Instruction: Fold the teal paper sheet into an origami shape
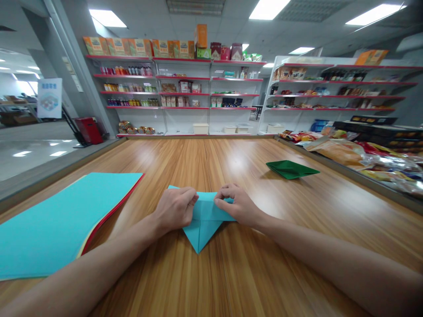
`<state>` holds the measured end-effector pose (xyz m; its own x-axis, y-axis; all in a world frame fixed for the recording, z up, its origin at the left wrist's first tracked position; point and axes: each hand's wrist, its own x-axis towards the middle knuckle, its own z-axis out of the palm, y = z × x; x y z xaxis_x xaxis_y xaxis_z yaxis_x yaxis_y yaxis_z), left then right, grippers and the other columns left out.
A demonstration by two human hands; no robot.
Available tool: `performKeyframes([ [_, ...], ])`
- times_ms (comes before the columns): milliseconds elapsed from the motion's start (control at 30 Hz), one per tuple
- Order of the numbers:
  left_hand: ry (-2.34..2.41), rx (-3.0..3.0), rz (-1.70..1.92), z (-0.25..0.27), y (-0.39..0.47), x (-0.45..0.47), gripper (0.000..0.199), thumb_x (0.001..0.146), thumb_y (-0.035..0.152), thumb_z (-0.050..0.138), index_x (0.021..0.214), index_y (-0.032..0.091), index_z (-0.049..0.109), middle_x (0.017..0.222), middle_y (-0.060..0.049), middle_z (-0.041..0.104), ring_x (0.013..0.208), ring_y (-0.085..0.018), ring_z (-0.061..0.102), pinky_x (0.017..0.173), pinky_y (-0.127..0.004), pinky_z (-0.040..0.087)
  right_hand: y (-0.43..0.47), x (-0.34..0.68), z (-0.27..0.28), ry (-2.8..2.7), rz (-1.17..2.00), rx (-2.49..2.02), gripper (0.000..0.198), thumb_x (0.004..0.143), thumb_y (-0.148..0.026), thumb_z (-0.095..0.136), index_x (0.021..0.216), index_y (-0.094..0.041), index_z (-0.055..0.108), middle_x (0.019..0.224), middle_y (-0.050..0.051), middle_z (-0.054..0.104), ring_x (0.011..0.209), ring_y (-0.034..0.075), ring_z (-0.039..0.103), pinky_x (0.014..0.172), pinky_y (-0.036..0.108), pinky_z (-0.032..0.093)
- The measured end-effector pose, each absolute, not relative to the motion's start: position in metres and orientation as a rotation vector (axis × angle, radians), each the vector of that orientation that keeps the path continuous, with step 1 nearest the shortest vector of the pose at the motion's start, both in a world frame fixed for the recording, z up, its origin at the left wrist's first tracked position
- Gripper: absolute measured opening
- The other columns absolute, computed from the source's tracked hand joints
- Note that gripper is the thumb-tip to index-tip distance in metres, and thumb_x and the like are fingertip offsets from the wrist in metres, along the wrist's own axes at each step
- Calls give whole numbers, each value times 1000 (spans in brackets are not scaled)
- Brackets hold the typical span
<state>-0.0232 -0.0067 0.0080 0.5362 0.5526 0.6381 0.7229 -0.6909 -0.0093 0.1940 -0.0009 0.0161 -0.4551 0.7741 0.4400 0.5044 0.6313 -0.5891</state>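
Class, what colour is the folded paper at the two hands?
The folded paper is light turquoise blue, seen in the head view.

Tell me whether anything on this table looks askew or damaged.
Slightly: the paper stack at the left looks uneven, with red and cream edges showing beyond its blue top. No spill stands out, and the folded blue paper shows no visible tear.

Wooden table — paper stack, blue folded sheet, green shape — probably paper.

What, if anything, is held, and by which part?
The folded blue paper: left hand on its upper left part, right hand on its upper right; gripping or only pressing cannot be told.
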Motion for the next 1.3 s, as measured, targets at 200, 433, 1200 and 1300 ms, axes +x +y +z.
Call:
performKeyframes([
  [200, -1000, -2447, -1005, 3, 3, -36, 29, 90, 20, 38, 61, 20, 39, 53, 2, 42, 46, -12, 37, 48, -29, 22, 13, 207, 11, -2083, 458, -898, 12, 77, -21, 59, 68, -21, 68, 109, 7, 59, 109, 24, 51, 96, 44, 36],
  [433, -898, -2409, -1121, 2, 5, -48, 28, 87, 15, 41, 60, 20, 37, 52, 2, 38, 46, -12, 33, 48, -29, 21, 31, 222, 3, -2131, 475, -783, 11, 77, -20, 59, 77, -21, 69, 128, 7, 48, 124, 25, 41, 104, 47, 29],
  [1200, -1132, -2541, -1067, 15, -11, -2, 21, 91, 29, 48, 80, 19, 64, 75, -1, 66, 71, -15, 59, 73, -31, 37, -11, 196, 13, -2210, -178, -935, 15, 89, -30, 49, 86, -21, 61, 92, 3, 63, 94, 20, 54, 107, 50, 7],
  [1300, -1243, -2584, -1084, 20, -14, 9, 18, 87, 27, 52, 73, 20, 62, 71, 2, 65, 73, -15, 57, 86, -40, 30, -9, 198, 12, -2203, -137, -917, 21, 91, -30, 47, 77, -19, 58, 75, 1, 61, 79, 17, 54, 102, 45, 17],
])
